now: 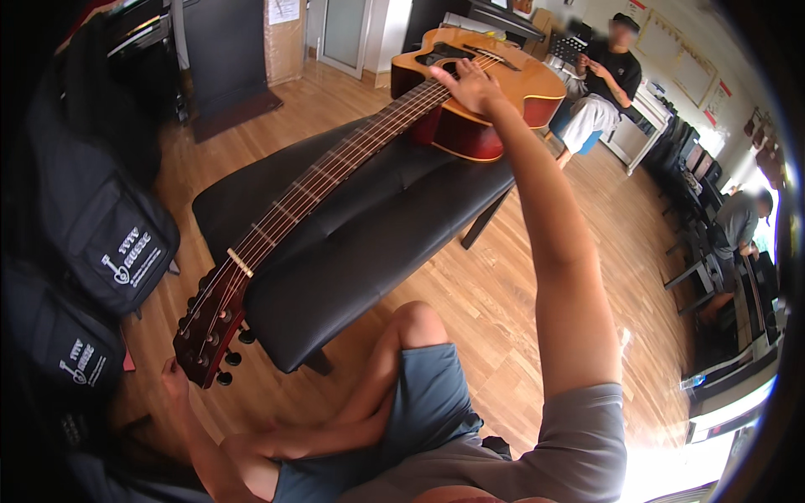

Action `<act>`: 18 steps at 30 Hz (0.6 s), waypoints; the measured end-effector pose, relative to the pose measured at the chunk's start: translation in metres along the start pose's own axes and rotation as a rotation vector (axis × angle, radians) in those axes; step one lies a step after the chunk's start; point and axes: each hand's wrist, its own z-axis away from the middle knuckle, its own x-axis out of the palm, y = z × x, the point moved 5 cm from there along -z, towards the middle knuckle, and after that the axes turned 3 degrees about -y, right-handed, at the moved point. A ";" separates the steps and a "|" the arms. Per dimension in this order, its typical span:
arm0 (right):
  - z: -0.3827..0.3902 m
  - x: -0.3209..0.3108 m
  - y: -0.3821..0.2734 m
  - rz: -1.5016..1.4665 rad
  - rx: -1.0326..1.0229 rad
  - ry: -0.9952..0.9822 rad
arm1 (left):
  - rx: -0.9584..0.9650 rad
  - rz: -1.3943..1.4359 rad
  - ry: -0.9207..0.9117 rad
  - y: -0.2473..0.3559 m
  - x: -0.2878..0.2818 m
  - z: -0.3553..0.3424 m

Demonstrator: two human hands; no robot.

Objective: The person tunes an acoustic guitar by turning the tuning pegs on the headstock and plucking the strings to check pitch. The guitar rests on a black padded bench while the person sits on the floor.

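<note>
An acoustic guitar (pixel 528 85) with a tan top and red sides lies across a black padded bench (pixel 360 251), its long neck slanting toward the lower left. My right hand (pixel 470 88) rests over the strings near the soundhole, fingers spread. At the other end, my left hand (pixel 176 381) grips the tip of the dark red headstock (pixel 214 331), partly hidden behind it. Tuning pegs stick out from both sides of the headstock.
Black padded bags (pixel 109 235) stand along the left. A seated person (pixel 608 88) holds something small near a music stand (pixel 568 49). Another person (pixel 729 235) bends beside dark furniture at the right. Wooden floor (pixel 495 318) surrounds the bench.
</note>
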 end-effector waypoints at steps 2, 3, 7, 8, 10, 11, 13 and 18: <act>-0.005 0.002 0.009 0.024 -0.011 -0.020 | -0.004 -0.009 -0.017 0.009 0.009 0.004; -0.009 0.002 0.015 0.036 -0.018 -0.022 | 0.007 -0.038 -0.020 0.016 0.017 0.005; -0.006 0.004 0.013 0.050 -0.004 -0.022 | 0.013 -0.188 0.002 0.039 0.018 0.013; -0.005 0.004 0.007 0.033 -0.010 -0.002 | 0.047 -0.195 0.029 0.041 0.009 0.013; -0.010 0.007 -0.002 0.017 -0.046 0.011 | 0.119 -0.204 0.077 0.043 -0.002 0.011; -0.009 0.008 0.005 0.033 -0.047 0.013 | 0.086 -0.192 0.055 0.049 0.010 0.013; -0.010 0.007 0.021 0.073 -0.043 0.001 | 0.023 -0.173 0.011 0.067 0.034 0.011; -0.019 0.010 0.014 0.045 -0.096 0.005 | 0.104 -0.133 0.036 0.090 0.027 0.002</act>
